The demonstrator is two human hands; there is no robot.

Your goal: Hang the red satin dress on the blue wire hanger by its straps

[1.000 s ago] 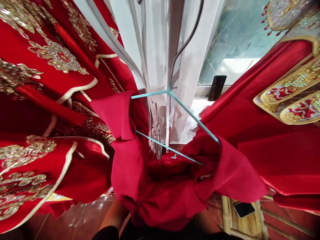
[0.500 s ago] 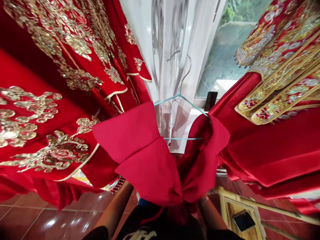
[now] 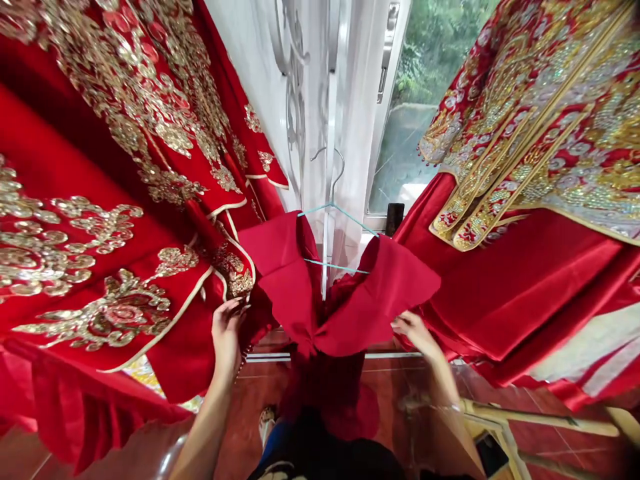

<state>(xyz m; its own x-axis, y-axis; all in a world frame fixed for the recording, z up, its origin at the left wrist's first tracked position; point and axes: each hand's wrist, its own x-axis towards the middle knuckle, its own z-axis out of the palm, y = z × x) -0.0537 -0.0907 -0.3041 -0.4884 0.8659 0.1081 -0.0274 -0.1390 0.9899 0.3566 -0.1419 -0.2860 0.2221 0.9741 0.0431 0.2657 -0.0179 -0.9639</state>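
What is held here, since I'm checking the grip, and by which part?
No clear hold: the red garment hangs on a teal hanger. The left hand is open beside it; the right hand touches its lower edge, grip unclear.

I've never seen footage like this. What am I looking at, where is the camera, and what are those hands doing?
There is no machine here: these are a person's own bare hands, filmed by one camera worn on the head, looking forward and down. A plain red garment hangs on a pale blue wire hanger before a sheer white curtain. The left hand is open beside it, near a gold-embroidered red robe. The right hand is at the garment's lower edge; whether it grips is unclear. Below is a reddish tiled floor.
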